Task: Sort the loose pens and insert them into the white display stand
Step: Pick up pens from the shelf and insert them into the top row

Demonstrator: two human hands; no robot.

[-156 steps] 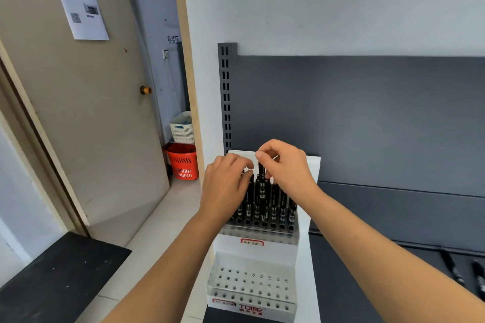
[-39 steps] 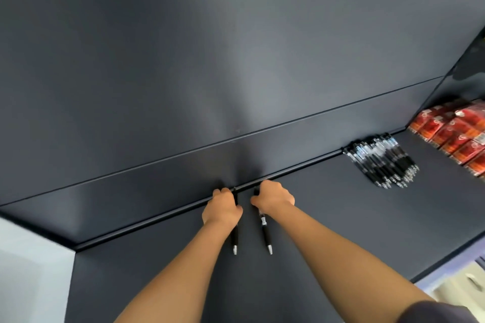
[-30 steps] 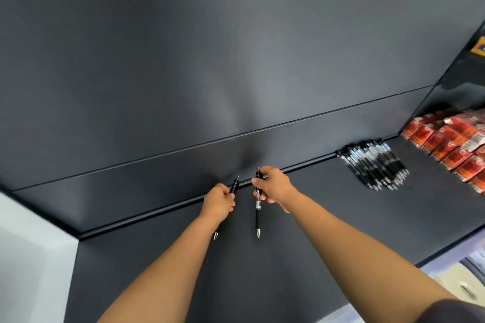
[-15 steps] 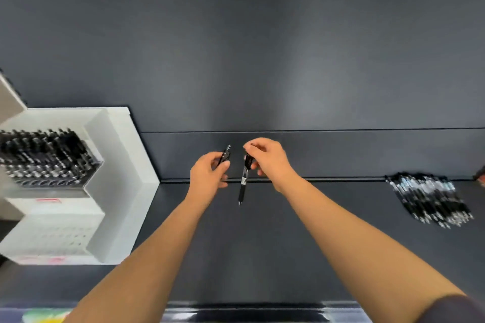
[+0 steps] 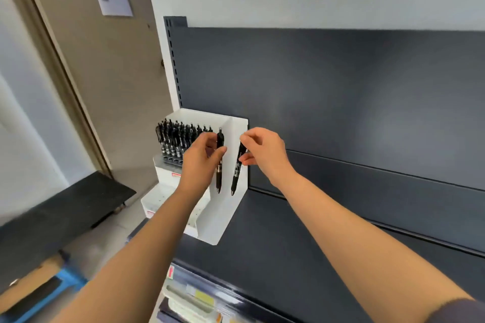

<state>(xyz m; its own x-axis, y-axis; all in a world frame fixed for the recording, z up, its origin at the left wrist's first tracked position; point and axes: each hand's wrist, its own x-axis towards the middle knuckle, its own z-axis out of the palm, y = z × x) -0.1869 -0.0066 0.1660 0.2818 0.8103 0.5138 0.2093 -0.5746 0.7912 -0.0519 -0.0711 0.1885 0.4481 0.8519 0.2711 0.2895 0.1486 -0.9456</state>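
While two hands hang before one white display stand [image 5: 237, 215], each carries one loose pen, tip down: left hand [image 5: 200, 158] clamped on left pen [image 5: 219, 165], right hand [image 5: 265, 152] pinching right pen [image 5: 237, 168]. Stand's upper tier holds stored pens [image 5: 174, 136], upright, count unclear. Stand on dark shelf [image 5: 288, 244].

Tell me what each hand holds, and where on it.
Left hand holds a black pen by its upper barrel; right hand pinches a second black pen near its top end. Both tips down.
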